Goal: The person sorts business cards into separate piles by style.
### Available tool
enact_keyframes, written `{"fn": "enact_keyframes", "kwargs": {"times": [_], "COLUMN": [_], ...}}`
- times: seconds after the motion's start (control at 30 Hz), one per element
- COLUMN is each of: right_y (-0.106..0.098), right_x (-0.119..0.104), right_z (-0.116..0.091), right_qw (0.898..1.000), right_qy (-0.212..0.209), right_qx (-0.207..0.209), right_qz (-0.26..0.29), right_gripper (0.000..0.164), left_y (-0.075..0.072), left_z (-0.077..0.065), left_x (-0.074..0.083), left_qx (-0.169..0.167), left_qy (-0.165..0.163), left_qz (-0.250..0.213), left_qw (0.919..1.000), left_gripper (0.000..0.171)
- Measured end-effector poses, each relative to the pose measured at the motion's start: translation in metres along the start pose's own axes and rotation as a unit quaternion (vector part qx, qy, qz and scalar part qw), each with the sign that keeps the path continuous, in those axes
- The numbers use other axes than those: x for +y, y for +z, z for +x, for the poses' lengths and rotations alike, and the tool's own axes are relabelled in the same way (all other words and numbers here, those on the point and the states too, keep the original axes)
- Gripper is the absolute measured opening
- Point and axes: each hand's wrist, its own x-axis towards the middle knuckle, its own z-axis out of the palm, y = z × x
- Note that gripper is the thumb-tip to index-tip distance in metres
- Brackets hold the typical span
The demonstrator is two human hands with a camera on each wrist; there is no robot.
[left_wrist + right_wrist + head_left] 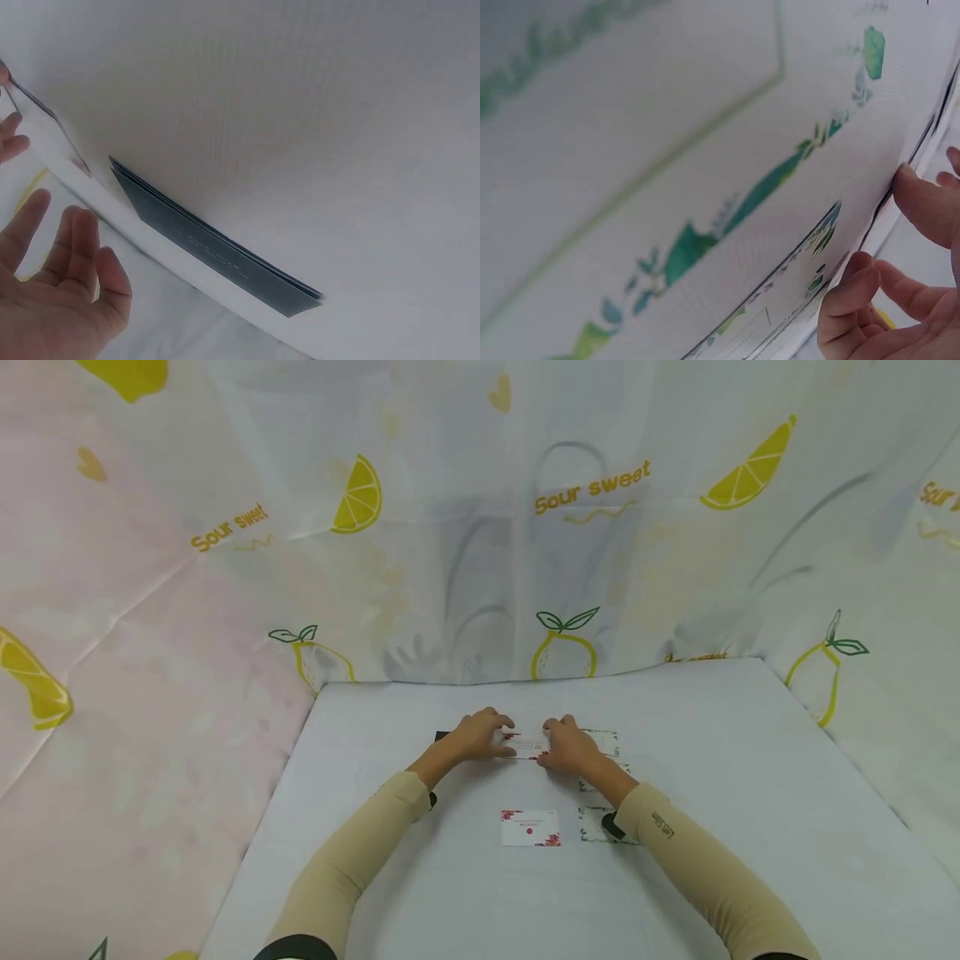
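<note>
A white card with red floral corners lies between both hands near the back of the table. My right hand grips its right end, thumb and fingertips on its edges; the right wrist view shows the thumb at the card's edge. At the left end is my left hand, its fingers spread and gently bent. The left wrist view shows those fingers with nothing pinched between them. A stack of dark cards lies beside the left hand, mostly hidden by it in the head view.
Another red-flowered card lies nearer the front. Green-leaf cards form a column on the right: one at the back, one in the middle partly under the right forearm, and a front one. A lemon-print curtain hangs behind the white table.
</note>
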Motion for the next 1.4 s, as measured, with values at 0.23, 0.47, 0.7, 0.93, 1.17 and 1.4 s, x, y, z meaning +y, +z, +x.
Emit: {"fn": "enact_keyframes", "kwargs": {"times": [0.23, 0.47, 0.7, 0.93, 1.17, 1.4], "right_y": [-0.004, -0.013, -0.025, -0.032, -0.029, -0.027], "right_x": [0.001, 0.031, 0.076, 0.105, 0.121, 0.129], "right_z": [-0.018, -0.048, -0.069, -0.087, -0.102, -0.113], "right_qw": [0.996, 0.984, 0.981, 0.983, 0.985, 0.985], "right_qy": [-0.061, -0.128, -0.139, -0.127, -0.121, -0.122], "right_qx": [0.063, 0.111, 0.122, 0.118, 0.109, 0.104], "right_qz": [-0.024, -0.056, -0.054, -0.06, -0.065, -0.064], "right_gripper": [0.067, 0.085, 0.094, 0.09, 0.09, 0.09], "left_y": [0.0, 0.001, -0.002, -0.005, 0.001, 0.003], "left_z": [-0.013, -0.036, -0.057, -0.074, -0.091, -0.1], "left_x": [-0.001, -0.002, -0.018, -0.032, -0.036, -0.036], "left_qx": [0.028, 0.018, 0.022, 0.04, 0.024, 0.033], "left_qy": [0.011, 0.029, 0.021, 0.005, 0.004, 0.012], "left_qz": [0.026, 0.087, 0.129, 0.14, 0.128, 0.103], "left_qw": [0.9992, 0.9957, 0.9912, 0.9893, 0.9915, 0.994], "left_gripper": [0.061, 0.067, 0.073, 0.076, 0.076, 0.075]}}
